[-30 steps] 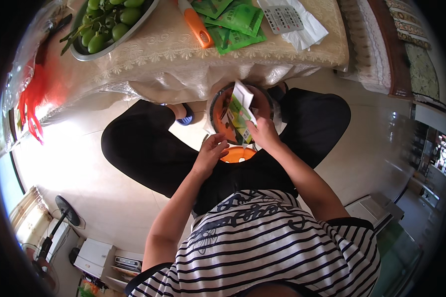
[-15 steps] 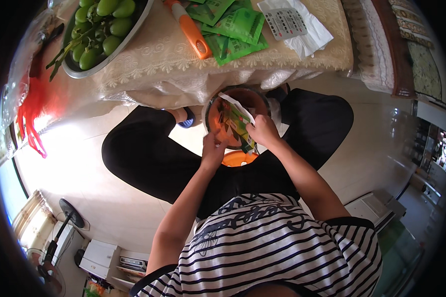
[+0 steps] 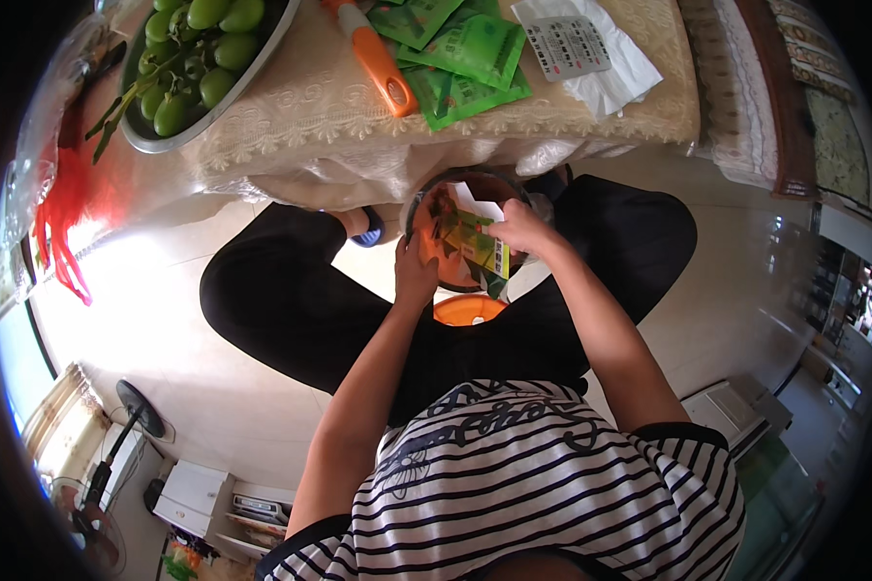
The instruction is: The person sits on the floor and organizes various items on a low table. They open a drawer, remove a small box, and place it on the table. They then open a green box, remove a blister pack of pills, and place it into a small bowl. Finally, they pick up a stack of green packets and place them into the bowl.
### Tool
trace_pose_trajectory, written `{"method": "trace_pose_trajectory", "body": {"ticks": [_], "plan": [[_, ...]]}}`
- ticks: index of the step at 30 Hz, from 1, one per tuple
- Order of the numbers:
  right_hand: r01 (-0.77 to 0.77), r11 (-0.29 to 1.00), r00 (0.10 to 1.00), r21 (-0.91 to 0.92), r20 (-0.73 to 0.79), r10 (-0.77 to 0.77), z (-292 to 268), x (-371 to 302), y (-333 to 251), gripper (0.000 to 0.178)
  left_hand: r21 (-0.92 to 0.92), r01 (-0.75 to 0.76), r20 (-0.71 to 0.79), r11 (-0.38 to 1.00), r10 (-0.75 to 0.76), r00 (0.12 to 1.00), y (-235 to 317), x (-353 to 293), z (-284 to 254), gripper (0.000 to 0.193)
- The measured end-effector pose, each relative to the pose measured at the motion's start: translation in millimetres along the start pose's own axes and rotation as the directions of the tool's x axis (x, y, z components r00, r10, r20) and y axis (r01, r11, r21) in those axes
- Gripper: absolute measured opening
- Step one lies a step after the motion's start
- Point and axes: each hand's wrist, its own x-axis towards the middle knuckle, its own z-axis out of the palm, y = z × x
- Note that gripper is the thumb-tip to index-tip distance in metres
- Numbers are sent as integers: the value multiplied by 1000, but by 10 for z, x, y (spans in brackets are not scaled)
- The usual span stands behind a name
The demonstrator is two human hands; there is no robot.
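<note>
Between my knees stands a round bin [image 3: 428,192] with a dark rim and a reddish-orange inside. My right hand [image 3: 525,230] is closed on a flattened green and yellow carton [image 3: 482,244] with a white flap, held over the bin's opening. At the bin's left side, my left hand [image 3: 416,273] has its fingers over the rim and its thumb toward the inside, and it appears to grip the rim. Other contents of the bin are hard to make out behind the carton. An orange round part [image 3: 467,311] shows just below the bin.
On the lace-covered table [image 3: 291,107] ahead lie green sachets [image 3: 465,53], an orange-handled tool [image 3: 383,73] and a blister pack [image 3: 572,46] on white paper [image 3: 630,77]. A metal bowl [image 3: 150,143] of green fruit [image 3: 213,87] stands at the left. A red bag [image 3: 58,232] hangs beside it.
My right hand has turned the carton so its printed yellow-green face shows more, and has shifted slightly right. My left hand has moved up a little at the bin's left rim.
</note>
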Motion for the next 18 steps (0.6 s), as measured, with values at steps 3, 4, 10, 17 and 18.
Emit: {"method": "trace_pose_trajectory", "body": {"ticks": [3,4,10,17,18], "plan": [[35,995,999,-96,15,-34,111,201,116,27,-17,-11,2,1000,11,1000,-32,40,8,64],[42,995,999,-92,-29,-45,169,286,166,27,-21,-18,12,1000,19,1000,-28,52,-4,64],[-91,994,995,55,-44,94,131,286,-73,21,48,-64,2,997,64,998,-53,28,-20,60],[131,982,935,-139,-313,-169,682,723,500,33,54,-53,14,997,52,999,32,16,-45,60],[203,951,862,-232,-420,-286,773,803,533,35,48,-57,15,997,57,998,42,15,-56,60]]}}
